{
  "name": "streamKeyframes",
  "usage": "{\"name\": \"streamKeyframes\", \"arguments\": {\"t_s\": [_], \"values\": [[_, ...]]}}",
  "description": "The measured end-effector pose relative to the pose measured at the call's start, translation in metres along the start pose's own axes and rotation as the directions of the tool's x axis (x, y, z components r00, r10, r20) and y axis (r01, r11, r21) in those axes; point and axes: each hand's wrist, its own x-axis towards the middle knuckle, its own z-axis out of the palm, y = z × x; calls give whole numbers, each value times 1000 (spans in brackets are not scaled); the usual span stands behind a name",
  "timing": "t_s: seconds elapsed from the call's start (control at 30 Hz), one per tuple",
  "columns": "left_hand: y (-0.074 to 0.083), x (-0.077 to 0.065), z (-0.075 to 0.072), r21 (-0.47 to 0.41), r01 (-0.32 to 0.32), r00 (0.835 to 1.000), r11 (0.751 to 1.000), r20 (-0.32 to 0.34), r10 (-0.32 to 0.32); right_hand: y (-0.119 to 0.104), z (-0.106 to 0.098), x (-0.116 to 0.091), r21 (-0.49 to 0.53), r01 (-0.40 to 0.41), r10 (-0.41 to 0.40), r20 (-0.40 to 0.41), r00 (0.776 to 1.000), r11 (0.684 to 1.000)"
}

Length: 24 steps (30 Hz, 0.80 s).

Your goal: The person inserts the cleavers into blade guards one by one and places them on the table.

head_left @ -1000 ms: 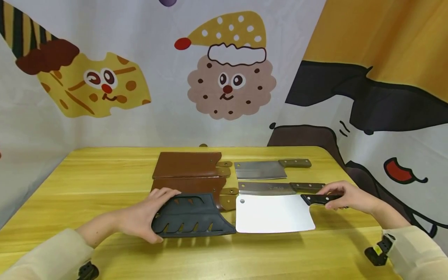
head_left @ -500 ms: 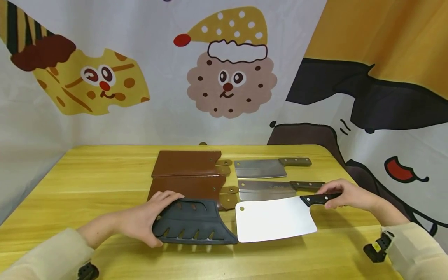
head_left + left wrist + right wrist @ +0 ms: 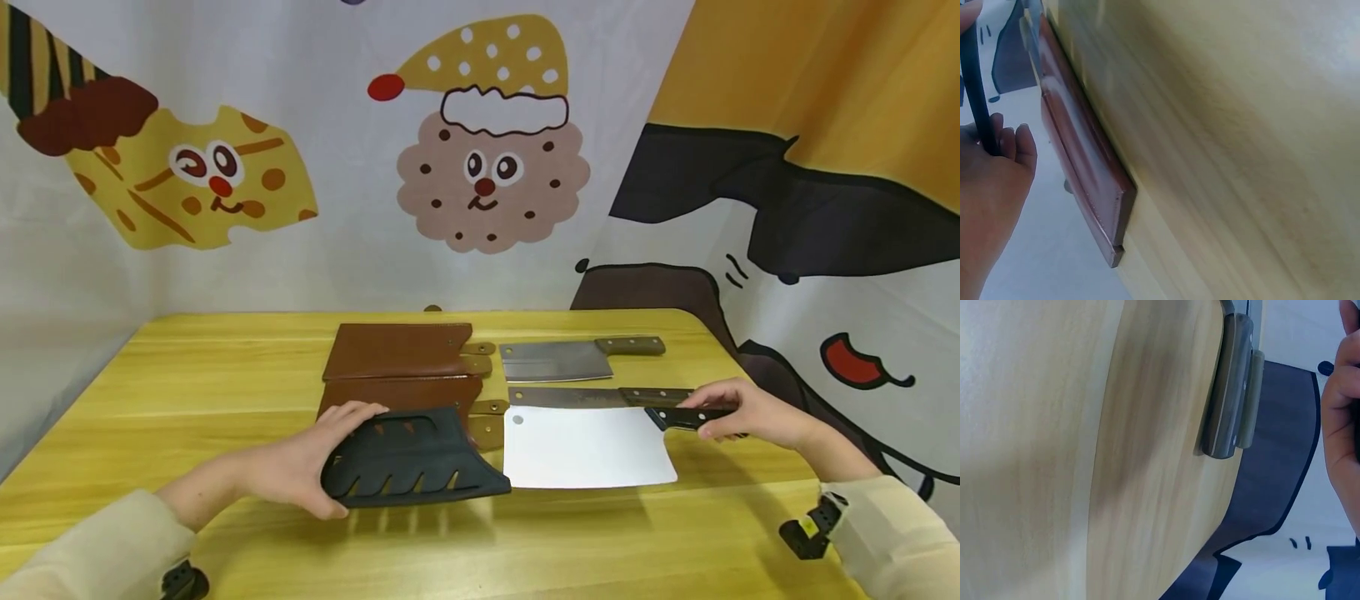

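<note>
In the head view my left hand (image 3: 300,467) grips the closed end of a black slotted knife sheath (image 3: 412,458), raised above the table. My right hand (image 3: 757,421) pinches the black handle of a cleaver (image 3: 588,450), whose broad blade faces left and catches bright light. The blade's front edge is right beside the sheath's mouth; whether they touch I cannot tell. In the left wrist view the fingers (image 3: 1007,140) curl around the edge of the dark sheath (image 3: 975,87). Only part of my right hand (image 3: 1344,406) shows in the right wrist view.
Behind the sheath lie two brown leather sheaths, a far one (image 3: 397,350) and a nearer one (image 3: 405,392) partly covered. To their right rest a small cleaver (image 3: 555,361) and another knife (image 3: 570,397) on the wooden table (image 3: 187,383). A printed curtain (image 3: 345,267) hangs behind.
The cleaver and black sheath dip slightly toward me, then rise back. The blade, tilted half a second ago, is now more level and covers more of the knife behind. Both hands keep their hold.
</note>
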Motion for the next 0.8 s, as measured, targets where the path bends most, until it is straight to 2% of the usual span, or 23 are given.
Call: {"name": "streamKeyframes", "arguments": {"t_s": [0.2, 0.37, 0.57, 0.8], "values": [[2, 2, 0, 11, -10, 1000, 1000, -15, 10, -7, 3, 4, -35, -7, 6, -5, 1000, 999], [0, 1, 0, 30, 0, 1000, 1000, -1, 0, -9, 0, 2, -33, -22, 19, -89, 996, 999], [-1, 2, 3, 16, 7, 1000, 1000, 21, -7, -8, 6, 8, -42, -67, 58, -194, 979, 997], [1, 5, 5, 27, 18, 1000, 999, 20, -18, -10, 17, 21, -22, -76, 69, -230, 971, 997]]}}
